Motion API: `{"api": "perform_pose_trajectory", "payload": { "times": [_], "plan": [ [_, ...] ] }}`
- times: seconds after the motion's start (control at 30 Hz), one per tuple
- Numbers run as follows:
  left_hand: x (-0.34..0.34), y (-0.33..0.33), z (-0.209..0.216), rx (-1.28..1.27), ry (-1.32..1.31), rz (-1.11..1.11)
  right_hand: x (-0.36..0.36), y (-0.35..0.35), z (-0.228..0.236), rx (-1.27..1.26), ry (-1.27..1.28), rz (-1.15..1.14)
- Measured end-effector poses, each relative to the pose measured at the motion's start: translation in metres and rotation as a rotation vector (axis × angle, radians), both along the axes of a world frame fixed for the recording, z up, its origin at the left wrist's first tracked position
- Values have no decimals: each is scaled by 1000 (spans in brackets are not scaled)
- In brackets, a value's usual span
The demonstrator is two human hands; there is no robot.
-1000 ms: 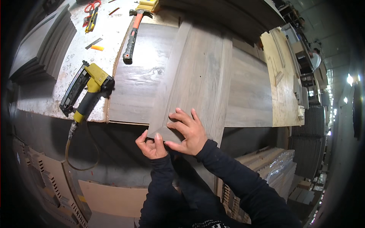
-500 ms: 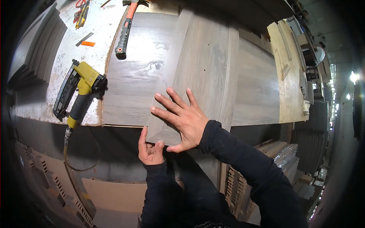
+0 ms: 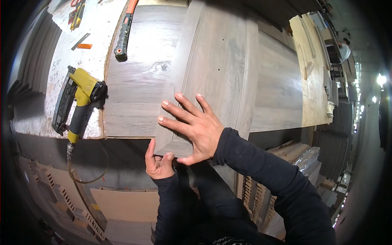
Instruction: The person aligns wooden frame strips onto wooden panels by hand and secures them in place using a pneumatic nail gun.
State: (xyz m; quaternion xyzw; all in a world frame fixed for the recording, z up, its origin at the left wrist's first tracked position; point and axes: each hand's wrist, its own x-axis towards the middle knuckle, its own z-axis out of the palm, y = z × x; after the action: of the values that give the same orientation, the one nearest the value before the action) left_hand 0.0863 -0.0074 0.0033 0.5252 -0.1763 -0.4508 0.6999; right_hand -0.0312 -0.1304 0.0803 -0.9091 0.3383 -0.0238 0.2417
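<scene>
Compared with one second ago, the right hand [image 3: 200,132] has opened from bent fingers into a flat spread, and the forefinger of the left hand [image 3: 161,163] has straightened upward. Also the whole view has shifted, so the head of the hammer with orange shaft and black grip [image 3: 124,34], at 11 o'clock, is now cut by the upper edge.

Taking the middle of the view as the clock's centre, the long grey-brown wood-grain panel with raised border [image 3: 216,81] goes from the hands toward 12 o'clock. It lies across a wide flat grey wood-grain board [image 3: 139,81], and its near end projects beyond the board's edge.

The right hand rests close to the centre, fingers wide apart upon the panel, thumb near the end edge. At 7 o'clock, the left hand is at the panel's corner: its thumb is by the end edge, its forefinger beside the corner, with a gap between them. Whether it grips, I cannot tell.

Between 9 and 10 o'clock, a yellow and black nail gun [image 3: 83,83] with a thin hose [image 3: 69,167] lies on the white, stained worktable [image 3: 98,28]. At 10 o'clock are a small orange strip [image 3: 84,46] and, farther out, a stack of grey panels [image 3: 36,69].
</scene>
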Motion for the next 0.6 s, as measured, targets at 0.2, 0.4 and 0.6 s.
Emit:
{"api": "perform_pose_trajectory", "payload": {
  "times": [0.2,0.4,0.6],
  "plan": [
    [0,-1,-2,-16,4,13,-1,-1,-1,24,-19,-16],
    [8,0,-10,-101,-16,-41,-1,-2,0,11,-6,5],
    [7,0,-10,-89,-40,-29,-1,-2,-1,2,-25,13]
  ]
}}
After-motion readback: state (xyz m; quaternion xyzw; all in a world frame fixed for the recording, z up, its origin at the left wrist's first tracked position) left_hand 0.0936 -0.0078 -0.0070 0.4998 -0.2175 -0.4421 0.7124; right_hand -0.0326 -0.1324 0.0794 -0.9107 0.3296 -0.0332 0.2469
